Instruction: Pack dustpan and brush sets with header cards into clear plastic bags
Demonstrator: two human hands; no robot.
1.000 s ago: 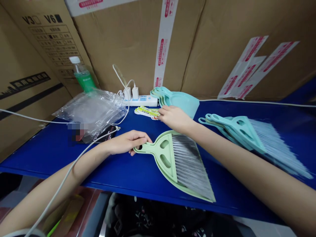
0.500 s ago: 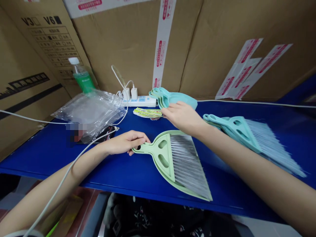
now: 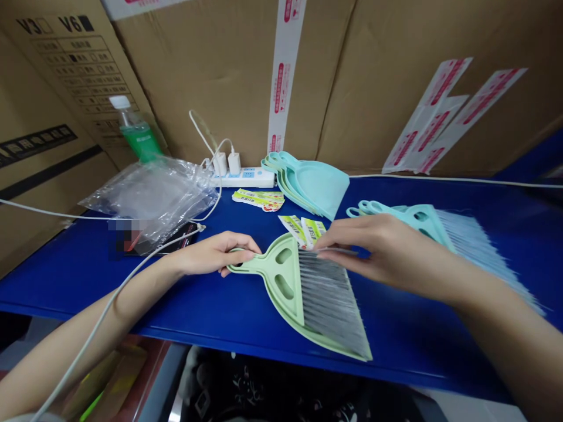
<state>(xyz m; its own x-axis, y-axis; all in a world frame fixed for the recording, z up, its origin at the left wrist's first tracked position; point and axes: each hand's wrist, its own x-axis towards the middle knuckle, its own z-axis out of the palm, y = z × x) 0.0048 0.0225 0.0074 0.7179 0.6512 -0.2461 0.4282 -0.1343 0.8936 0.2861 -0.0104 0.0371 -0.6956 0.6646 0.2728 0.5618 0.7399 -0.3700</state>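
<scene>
My left hand [image 3: 226, 252] grips the stacked handles of a light green dustpan [image 3: 281, 310] and a matching hand brush [image 3: 285, 258]. The brush lies in the pan, its grey bristles pointing right. Over the bristles' upper edge, my right hand [image 3: 356, 243] pinches a green-and-white printed label [image 3: 312, 230] with two flaps between thumb and fingers. More such labels [image 3: 259, 198] lie in a small pile behind. Nested blue and green dustpans [image 3: 325, 181] sit at the back. Beyond my right hand is a group of blue brushes [image 3: 470, 234], partly hidden by that hand.
Behind the labels, a white power strip [image 3: 250, 177] holds plugged chargers. At left are a clear plastic bag [image 3: 149, 187], a green-labelled bottle [image 3: 138, 138] and a white cable [image 3: 145, 266] crossing my left forearm. Cardboard [image 3: 220, 70] walls off the back of the blue table [image 3: 197, 310].
My right hand has come from the label pile toward me and right, bringing a label over the brush bristles. My left hand keeps its grip on the handles. The view has shifted slightly.
</scene>
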